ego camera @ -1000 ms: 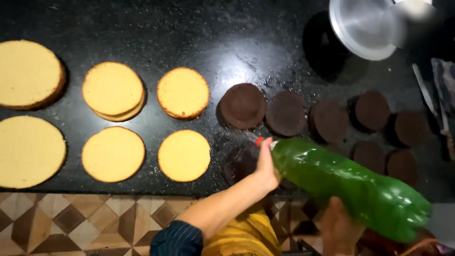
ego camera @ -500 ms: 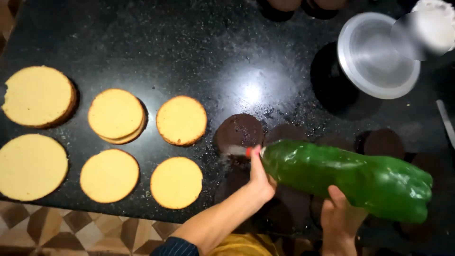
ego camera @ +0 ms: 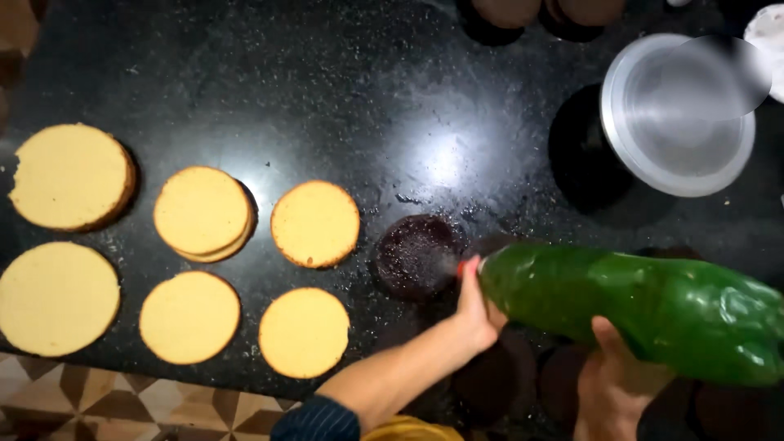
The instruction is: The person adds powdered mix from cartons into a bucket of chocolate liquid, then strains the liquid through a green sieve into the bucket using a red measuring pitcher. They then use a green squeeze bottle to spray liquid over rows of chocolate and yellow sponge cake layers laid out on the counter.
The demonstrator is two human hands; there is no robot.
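Head view: your left hand (ego camera: 476,306) pinches the neck of the green plastic bottle (ego camera: 637,306) just behind its red cap (ego camera: 461,266). Your right hand (ego camera: 612,384) cups the bottle body from below, fingers wrapped up its near side. Bottle lies near horizontal, nozzle pointing at the wet dark chocolate cake round (ego camera: 417,255) on the black granite counter (ego camera: 327,98). Six yellow sponge rounds (ego camera: 314,224) sit left, well apart. Steel round pan (ego camera: 678,122) stands at upper right.

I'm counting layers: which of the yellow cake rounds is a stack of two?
The upper-row middle round, between the large round and the single small round; a second edge shows beneath it.
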